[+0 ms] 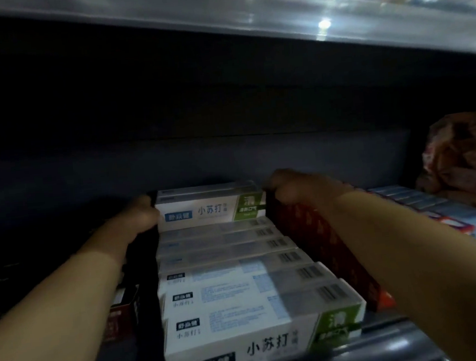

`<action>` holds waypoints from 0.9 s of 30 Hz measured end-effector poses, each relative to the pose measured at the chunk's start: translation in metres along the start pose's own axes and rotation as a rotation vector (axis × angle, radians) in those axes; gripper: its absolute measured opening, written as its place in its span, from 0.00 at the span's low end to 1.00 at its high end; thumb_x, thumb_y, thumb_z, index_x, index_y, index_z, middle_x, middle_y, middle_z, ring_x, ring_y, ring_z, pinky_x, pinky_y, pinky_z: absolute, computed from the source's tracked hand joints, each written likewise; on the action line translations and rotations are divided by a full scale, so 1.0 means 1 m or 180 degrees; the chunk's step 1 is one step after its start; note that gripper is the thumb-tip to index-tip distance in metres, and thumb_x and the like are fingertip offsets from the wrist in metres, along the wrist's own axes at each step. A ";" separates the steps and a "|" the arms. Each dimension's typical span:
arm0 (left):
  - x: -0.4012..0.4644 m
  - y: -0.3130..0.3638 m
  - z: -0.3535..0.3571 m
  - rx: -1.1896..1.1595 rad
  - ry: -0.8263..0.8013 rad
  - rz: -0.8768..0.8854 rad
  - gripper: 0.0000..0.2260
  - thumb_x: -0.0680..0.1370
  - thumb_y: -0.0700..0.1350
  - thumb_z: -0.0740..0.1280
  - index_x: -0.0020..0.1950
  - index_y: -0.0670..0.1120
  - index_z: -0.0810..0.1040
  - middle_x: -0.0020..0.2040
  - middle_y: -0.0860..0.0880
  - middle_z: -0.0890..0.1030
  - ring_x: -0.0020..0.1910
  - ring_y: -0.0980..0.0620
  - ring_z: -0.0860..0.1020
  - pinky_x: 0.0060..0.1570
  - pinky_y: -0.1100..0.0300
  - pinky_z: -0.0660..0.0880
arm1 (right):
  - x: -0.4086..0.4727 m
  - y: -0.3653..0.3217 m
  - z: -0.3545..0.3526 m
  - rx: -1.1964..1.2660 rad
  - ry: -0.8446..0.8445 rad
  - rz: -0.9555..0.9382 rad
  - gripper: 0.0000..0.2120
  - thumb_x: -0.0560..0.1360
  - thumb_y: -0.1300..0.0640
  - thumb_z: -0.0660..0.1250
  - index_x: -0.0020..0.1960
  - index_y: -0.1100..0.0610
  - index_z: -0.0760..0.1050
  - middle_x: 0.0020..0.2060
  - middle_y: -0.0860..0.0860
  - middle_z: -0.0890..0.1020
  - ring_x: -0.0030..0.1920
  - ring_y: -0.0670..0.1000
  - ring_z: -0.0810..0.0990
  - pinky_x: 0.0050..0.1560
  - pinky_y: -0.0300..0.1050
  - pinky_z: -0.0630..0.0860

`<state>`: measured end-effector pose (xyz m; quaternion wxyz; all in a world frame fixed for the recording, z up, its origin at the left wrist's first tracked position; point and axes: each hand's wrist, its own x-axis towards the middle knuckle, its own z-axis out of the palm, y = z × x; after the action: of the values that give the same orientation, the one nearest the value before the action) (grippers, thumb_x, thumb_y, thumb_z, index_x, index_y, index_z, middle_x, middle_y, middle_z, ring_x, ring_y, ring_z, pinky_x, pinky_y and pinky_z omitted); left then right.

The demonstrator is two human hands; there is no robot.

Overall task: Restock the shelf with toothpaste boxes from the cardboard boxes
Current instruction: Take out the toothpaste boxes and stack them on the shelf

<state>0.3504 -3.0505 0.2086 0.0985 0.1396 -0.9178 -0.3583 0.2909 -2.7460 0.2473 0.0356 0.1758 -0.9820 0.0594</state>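
Left hand (143, 214) and right hand (285, 189) grip the ends of the white-and-green cardboard toothpaste box (209, 210); between them it tops the rear of the matching row (240, 289).

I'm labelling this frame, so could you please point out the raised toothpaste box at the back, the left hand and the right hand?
raised toothpaste box (205, 212): head view, on its printed front face.
left hand (139, 216): head view, back of the hand.
right hand (292, 187): head view, back of the hand.

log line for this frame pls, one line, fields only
phase: placing | left hand: grips left end of rear raised toothpaste box | right hand: grips right end | row of white boxes: in front on shelf
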 end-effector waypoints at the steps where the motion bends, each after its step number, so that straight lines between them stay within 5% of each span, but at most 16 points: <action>1: -0.002 0.002 -0.005 0.0083 0.0003 0.0043 0.16 0.79 0.41 0.63 0.66 0.40 0.72 0.64 0.40 0.74 0.59 0.41 0.74 0.62 0.49 0.72 | -0.007 0.001 -0.003 -0.0051 0.0039 0.0000 0.24 0.78 0.54 0.63 0.72 0.57 0.64 0.68 0.55 0.70 0.64 0.56 0.72 0.61 0.43 0.69; 6: -0.026 0.036 -0.025 0.0544 0.0119 0.0474 0.12 0.80 0.41 0.63 0.61 0.37 0.76 0.61 0.39 0.76 0.46 0.44 0.74 0.49 0.59 0.69 | -0.045 0.004 -0.018 -0.0372 -0.0058 0.0040 0.18 0.74 0.54 0.63 0.63 0.55 0.72 0.62 0.54 0.74 0.59 0.55 0.74 0.61 0.49 0.73; 10: -0.055 0.063 -0.033 0.0867 0.0365 0.0656 0.15 0.78 0.36 0.63 0.65 0.36 0.73 0.63 0.37 0.74 0.58 0.39 0.74 0.53 0.55 0.71 | -0.082 0.001 -0.031 -0.0532 -0.0119 -0.0016 0.15 0.74 0.60 0.62 0.60 0.57 0.76 0.59 0.53 0.76 0.57 0.56 0.76 0.60 0.51 0.75; 18: -0.156 0.122 -0.003 0.1098 0.0163 0.1344 0.16 0.75 0.32 0.62 0.59 0.42 0.81 0.60 0.42 0.80 0.59 0.43 0.77 0.60 0.52 0.75 | -0.164 -0.004 -0.046 -0.0461 0.0109 -0.0460 0.12 0.73 0.65 0.63 0.53 0.59 0.80 0.49 0.53 0.81 0.49 0.53 0.78 0.44 0.43 0.72; 27: -0.251 0.197 0.092 0.0785 -0.0199 0.2010 0.16 0.73 0.33 0.66 0.58 0.45 0.82 0.55 0.47 0.83 0.55 0.51 0.80 0.55 0.62 0.75 | -0.237 0.060 -0.043 -0.0352 0.0349 -0.0617 0.12 0.71 0.63 0.64 0.53 0.58 0.80 0.49 0.54 0.83 0.50 0.54 0.80 0.53 0.51 0.77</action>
<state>0.5241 -2.7712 0.2566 0.1588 -0.1517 -0.9548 -0.2005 0.4937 -2.6038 0.2625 0.1044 0.2643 -0.9587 0.0110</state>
